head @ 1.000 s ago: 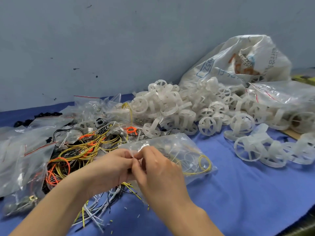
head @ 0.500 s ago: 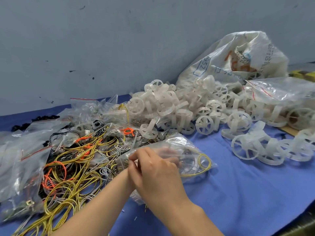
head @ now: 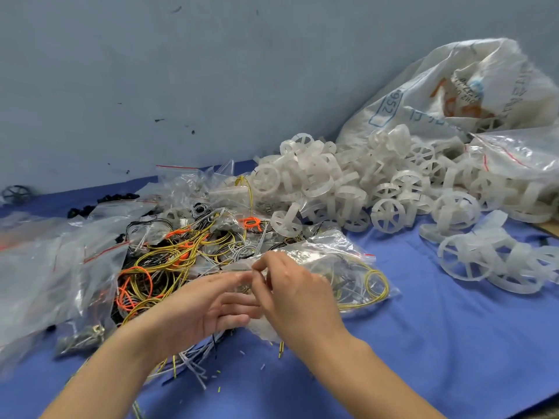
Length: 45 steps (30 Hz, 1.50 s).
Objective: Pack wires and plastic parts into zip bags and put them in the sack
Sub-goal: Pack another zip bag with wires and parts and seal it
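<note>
Zip bag point(head: 329, 261) is lying on the blue cloth point(head: 453, 343) just in front of the person, its mouth turned toward them, with yellow wires point(head: 375, 285) coiling inside and pale parts showing through the film. Right hand point(head: 298, 297) is pinching the bag's near edge between thumb and forefinger. Beside it, left hand point(head: 202, 306) is reaching in with fingers lying nearly straight, touching the mouth from below. Small metallic bits are showing between the two hands, too small to identify.

Judging from this, the closing step is in hand — the bag is looking full and the fingers are working at its zip strip. The next move is calling for both lips to be lined up and pressed together along the whole strip, with stray wire ends kept out of the seal. After that the bag is needing a carry well to the right and back, where the sack point(head: 438, 95) is slumping against the wall behind the heap of plastic wheels point(head: 326, 189). Plenty is waiting: loose wires point(head: 169, 261) to the left, more zip bags point(head: 60, 252) beyond them.

As for writing, the sack is showing "952" inside a blue frame, rotated — other blue characters and an orange print are sitting near it, too crumpled to read. No label is showing on the bags, only a red strip.
</note>
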Motion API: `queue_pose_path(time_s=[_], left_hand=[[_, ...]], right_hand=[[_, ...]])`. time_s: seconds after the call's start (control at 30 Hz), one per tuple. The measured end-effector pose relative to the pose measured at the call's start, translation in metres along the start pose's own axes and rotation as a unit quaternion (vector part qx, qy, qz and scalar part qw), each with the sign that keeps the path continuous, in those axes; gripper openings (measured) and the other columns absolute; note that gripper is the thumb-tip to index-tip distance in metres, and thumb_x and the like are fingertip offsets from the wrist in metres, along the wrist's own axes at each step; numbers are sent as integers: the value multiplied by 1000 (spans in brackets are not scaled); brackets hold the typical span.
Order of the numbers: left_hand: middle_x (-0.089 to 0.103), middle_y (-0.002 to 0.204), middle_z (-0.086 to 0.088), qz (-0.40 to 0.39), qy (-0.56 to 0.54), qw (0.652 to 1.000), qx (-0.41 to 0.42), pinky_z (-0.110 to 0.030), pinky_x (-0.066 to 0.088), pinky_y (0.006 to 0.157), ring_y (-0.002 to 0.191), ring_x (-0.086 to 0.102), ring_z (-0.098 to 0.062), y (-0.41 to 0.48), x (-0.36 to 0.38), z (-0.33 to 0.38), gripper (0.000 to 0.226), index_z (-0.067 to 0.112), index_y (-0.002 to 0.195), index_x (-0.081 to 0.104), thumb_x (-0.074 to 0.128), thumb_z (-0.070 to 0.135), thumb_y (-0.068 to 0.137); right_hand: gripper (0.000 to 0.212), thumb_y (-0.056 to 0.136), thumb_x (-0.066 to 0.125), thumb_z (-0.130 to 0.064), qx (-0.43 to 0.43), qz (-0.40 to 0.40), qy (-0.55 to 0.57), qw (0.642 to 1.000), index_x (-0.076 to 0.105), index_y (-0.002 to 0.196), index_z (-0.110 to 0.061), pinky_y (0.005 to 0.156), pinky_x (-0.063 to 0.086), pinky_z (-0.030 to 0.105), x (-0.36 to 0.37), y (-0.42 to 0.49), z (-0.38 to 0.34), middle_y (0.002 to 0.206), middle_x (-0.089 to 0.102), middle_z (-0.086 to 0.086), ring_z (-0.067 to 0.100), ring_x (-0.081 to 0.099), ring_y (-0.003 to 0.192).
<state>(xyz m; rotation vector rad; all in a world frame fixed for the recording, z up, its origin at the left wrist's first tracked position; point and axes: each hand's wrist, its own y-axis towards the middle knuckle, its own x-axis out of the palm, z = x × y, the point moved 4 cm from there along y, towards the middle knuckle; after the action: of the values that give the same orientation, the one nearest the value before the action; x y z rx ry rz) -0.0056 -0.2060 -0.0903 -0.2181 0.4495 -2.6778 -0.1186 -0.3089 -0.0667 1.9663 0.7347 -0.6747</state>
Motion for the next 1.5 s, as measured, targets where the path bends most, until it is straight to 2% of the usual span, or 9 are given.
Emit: queue_pose_path(time_s=[0.1,0.23,0.4,0.77,0.93,1.1,1.27,1.4,1.5], left_hand=[[69,116,-22,98,-52,994,11,-26,60,68,94,71,-30,-37,-37,-8,37,15,118,69,63,36,88],[72,109,-18,192,-104,973,73,-23,59,56,76,72,-23,-59,-73,-16,30,15,105,74,64,33,84],[72,94,-15,221,-181,948,140,-21,57,51,64,70,-18,-53,-91,-13,27,11,102,73,60,25,84],[71,88,-16,248,-110,941,200,-23,57,52,65,70,-24,-43,-98,-11,21,9,104,69,52,18,93],[72,88,-4,342,100,900,253,-25,58,58,75,72,-24,-41,-98,-8,21,20,102,67,47,13,101],[67,88,15,442,333,783,285,-17,43,54,63,57,-1,-42,-98,-1,22,35,100,64,49,19,98],[60,111,9,492,427,712,263,-27,37,88,102,47,-8,-43,-109,-1,23,24,111,63,48,13,97],[52,135,0,480,468,716,197,-37,30,109,129,38,-17,-37,-114,-8,32,16,128,59,48,18,98],[55,133,-6,466,516,694,188,-39,28,111,129,41,-23,-33,-110,-10,31,11,126,61,52,15,96]], right_hand=[[17,100,41,-41,-13,-30,-7,999,53,104,-29,55,40,32,8,-3,-3,92,61,-8,20,64,73],[23,102,33,-43,-29,-107,-32,993,47,116,-30,54,36,30,27,-7,-1,108,61,-10,20,65,79],[31,103,29,-43,-35,-208,-78,974,38,129,-26,66,51,35,49,-7,8,122,58,-6,24,66,88],[26,102,26,-44,-18,-162,-129,978,44,117,-32,60,49,31,61,7,23,110,64,-12,16,67,84],[20,101,33,-43,5,-140,-116,983,46,114,-33,59,41,31,61,5,28,108,65,-15,17,67,87],[12,97,47,-32,82,-87,-24,993,53,107,-30,62,45,34,57,7,37,83,62,-12,20,62,76],[9,95,50,-29,90,-37,-24,995,53,103,-30,58,43,34,56,7,38,83,63,-12,21,62,72],[11,95,50,-30,61,-32,-60,996,54,105,-30,52,43,33,58,4,34,89,67,-12,21,66,68],[15,96,47,-35,34,-27,-76,996,56,106,-29,49,40,31,57,4,31,93,68,-13,18,67,67]])
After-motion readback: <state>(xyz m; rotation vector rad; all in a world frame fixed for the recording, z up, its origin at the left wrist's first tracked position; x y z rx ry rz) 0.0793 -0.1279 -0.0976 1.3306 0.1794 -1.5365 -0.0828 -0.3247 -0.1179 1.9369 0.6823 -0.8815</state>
